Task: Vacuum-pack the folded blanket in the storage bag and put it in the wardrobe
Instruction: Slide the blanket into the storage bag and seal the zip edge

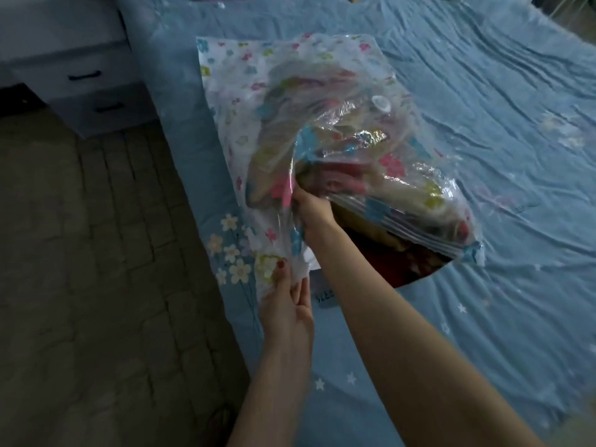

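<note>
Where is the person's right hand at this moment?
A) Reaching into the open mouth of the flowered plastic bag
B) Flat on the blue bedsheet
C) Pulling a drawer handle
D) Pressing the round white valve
A: the right hand goes in at the open mouth of the storage bag, while the left hand pinches the bag's near edge.

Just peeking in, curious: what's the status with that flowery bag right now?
Left hand pinching storage bag near corner. Right hand reaching into bag mouth, pushing blanket in. Blanket edge showing, zip unsealed. Nothing in the way on the bed.
</note>
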